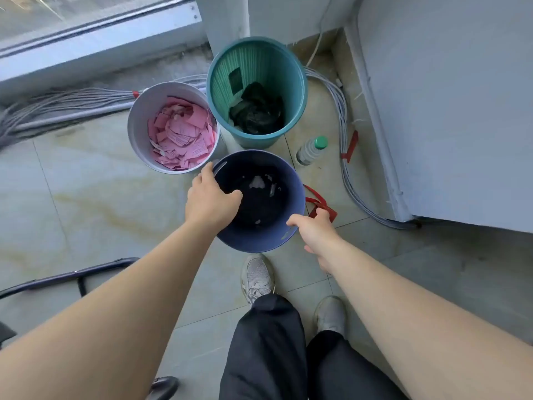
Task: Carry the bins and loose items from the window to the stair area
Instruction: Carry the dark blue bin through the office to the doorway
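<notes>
Closest to the camera are dark trousers [268, 347] and two grey trainers [258, 277] on the tiled floor [86, 183], with a dark metal bar [72, 274] low on the left. Both bare forearms reach forward to the dark blue bin [294, 183], which stands just ahead of the shoes. The left hand [212, 194] grips its left rim, thumb inside and fingers curled over the outer edge. The right hand [315, 229] holds the near right rim, thumb on the edge and fingers down the outside. A few pale scraps lie at the bottom of this bin. A red strap [317, 202] lies on the floor beside its right wall. Just beyond, to the left, a white bin [138, 125] holds pink paper slips [181, 134]. To the right of it a green slatted bin [253, 59] holds a crumpled black bag [256, 111]. A green-capped bottle [310, 151] stands near the green bin. Grey cables [343, 116] run along the wall behind, under the window frame [101, 44].
</notes>
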Demonstrator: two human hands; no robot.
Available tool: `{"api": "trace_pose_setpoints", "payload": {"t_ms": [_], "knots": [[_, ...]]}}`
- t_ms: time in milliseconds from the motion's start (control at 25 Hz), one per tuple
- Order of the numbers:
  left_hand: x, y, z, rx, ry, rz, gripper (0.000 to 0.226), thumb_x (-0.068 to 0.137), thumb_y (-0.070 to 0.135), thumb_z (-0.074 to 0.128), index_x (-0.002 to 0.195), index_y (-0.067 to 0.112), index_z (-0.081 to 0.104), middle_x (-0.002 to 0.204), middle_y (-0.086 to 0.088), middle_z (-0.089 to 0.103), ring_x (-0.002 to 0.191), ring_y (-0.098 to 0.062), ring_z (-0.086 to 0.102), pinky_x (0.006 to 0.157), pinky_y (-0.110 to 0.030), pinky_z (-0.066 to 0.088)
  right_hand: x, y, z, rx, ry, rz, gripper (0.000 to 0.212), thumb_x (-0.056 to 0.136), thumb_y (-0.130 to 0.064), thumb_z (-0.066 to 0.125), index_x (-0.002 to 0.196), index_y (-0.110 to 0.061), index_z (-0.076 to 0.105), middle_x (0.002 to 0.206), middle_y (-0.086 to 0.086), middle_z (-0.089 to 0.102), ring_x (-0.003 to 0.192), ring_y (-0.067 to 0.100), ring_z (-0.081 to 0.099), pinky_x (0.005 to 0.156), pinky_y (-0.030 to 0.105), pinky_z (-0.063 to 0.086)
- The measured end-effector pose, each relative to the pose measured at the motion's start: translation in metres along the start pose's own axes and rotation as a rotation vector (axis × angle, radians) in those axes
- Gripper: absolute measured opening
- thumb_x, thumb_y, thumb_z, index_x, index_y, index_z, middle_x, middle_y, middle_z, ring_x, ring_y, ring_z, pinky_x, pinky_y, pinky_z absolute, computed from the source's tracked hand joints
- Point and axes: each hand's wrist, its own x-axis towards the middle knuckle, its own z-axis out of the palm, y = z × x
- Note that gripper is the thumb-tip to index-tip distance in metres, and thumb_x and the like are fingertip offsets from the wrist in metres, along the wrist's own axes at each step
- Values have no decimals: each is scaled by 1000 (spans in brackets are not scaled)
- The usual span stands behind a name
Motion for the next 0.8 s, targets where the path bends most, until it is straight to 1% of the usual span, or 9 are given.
{"api": "trace_pose_setpoints", "payload": {"t_ms": [80,200,280,360,440,480,520,640,800], "knots": [[7,2,7,58,18,2,85,80,36,62,158,28,30,149,-9,47,135,-36,49,111,-55,42,10,4,2,40,-33,-18,93,84,-26,71,161,-21,18,152,-1,43,134,26,46,112,50,41],[5,3,12,111,11,-9,76,81,36,61,152,33,35,142,-10,50,129,-37,51,111,-57,41,12,11,4,126,-85,-22,63,82,-24,72,138,-24,44,130,-6,58,117,19,55,99,44,47],[-2,5,12,100,-22,-16,69,82,34,60,147,33,38,137,-11,51,126,-38,51,108,-56,44,3,14,-3,162,-47,-31,55,79,-25,72,129,-26,48,119,-6,61,109,18,58,95,42,50],[-17,9,6,62,-55,-8,60,85,33,58,142,34,41,131,-11,52,120,-38,54,105,-55,48,-12,17,-15,179,-16,-66,47,82,-23,70,124,-26,51,113,-5,62,101,18,59,85,38,50],[-42,19,-3,-12,-63,34,48,89,35,56,135,37,45,127,-10,54,110,-34,60,100,-53,52,-35,21,-35,208,29,-105,40,85,-19,67,122,-24,52,106,-5,62,91,16,58,73,33,45],[-59,28,-9,-51,-64,68,41,90,39,54,131,39,48,125,-9,58,105,-32,63,98,-52,53,-51,23,-47,223,61,-123,38,86,-19,65,121,-23,52,102,-6,61,87,17,57,70,32,44],[-74,34,-15,-84,-59,103,35,90,44,52,125,42,49,121,-7,62,102,-30,65,96,-51,55,-65,26,-56,219,95,-137,37,85,-19,64,120,-23,52,97,-6,61,85,18,57,71,34,46],[-133,67,-41,-131,-53,189,24,85,59,45,106,52,53,101,-1,71,98,-32,70,92,-53,57,-127,33,-99,188,208,-153,37,80,-24,62,113,-30,47,94,-2,65,81,25,66,84,46,58],[-248,134,-71,-49,-63,331,21,90,56,48,96,44,63,70,12,67,85,-30,73,88,-50,58,-237,61,-169,163,284,-178,33,80,-23,59,111,-24,50,89,6,72,77,29,73,78,44,61]]}}
